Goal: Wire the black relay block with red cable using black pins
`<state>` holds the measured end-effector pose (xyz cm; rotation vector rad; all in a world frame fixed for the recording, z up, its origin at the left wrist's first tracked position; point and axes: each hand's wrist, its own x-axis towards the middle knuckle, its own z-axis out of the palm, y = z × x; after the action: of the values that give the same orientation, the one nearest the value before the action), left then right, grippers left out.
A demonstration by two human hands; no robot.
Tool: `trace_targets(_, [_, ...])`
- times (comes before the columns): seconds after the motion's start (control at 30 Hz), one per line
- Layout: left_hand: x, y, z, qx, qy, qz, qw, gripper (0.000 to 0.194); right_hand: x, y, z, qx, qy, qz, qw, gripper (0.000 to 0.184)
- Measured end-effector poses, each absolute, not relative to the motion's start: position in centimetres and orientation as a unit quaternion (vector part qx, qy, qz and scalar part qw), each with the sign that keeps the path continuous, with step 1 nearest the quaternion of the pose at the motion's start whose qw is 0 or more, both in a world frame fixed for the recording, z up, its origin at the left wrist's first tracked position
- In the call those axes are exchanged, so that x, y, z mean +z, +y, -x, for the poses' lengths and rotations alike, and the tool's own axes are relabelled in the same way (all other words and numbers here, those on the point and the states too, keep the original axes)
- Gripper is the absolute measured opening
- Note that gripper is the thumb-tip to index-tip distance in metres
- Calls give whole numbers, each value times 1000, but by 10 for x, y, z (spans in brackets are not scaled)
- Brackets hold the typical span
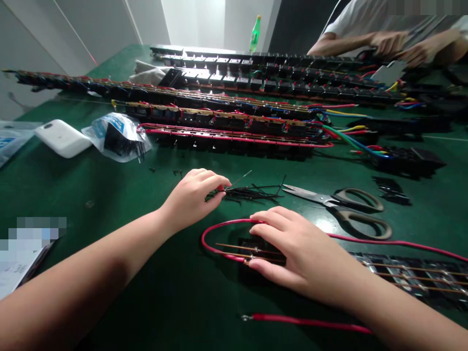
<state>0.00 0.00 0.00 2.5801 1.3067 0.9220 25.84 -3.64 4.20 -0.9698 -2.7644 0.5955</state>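
Here, at a green table, your left hand pinches into a loose heap of thin black cable ties, thumb and forefinger nearly closed on one or two strands near their left ends. They look light, springy and slippery, apt to scatter; one is best taken by its end, singled out from the pile. Just right of centre, your right hand lies flat, fingers spread and gripping nothing, pressing down a black socket strip with bare copper rails, a red wire looping round its end. The strip looks rigid and long, best steadied near the end being worked; the wire seems stiff enough to keep its bend. Scissors lie just beyond your right hand. Finished strips line the table's far side, where another person's hands work.
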Motion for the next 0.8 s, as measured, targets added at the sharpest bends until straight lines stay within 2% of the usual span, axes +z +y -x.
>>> trace_targets(0.23, [14,-24,-21,356,356,-852,142,13,36,-38,-261,156,-922,320,148,52])
trace_targets(0.47, [19,-36,-27,346,309,-851,246,5,32,-38,-265,122,-917,318,208,25])
trace_targets(0.6, [14,-30,-22,285,288,-886,223,21,33,-36,-265,141,-906,342,207,22])
trace_targets(0.8, [7,-16,-10,245,316,-897,191,27,33,-34,-263,165,-912,327,183,21])
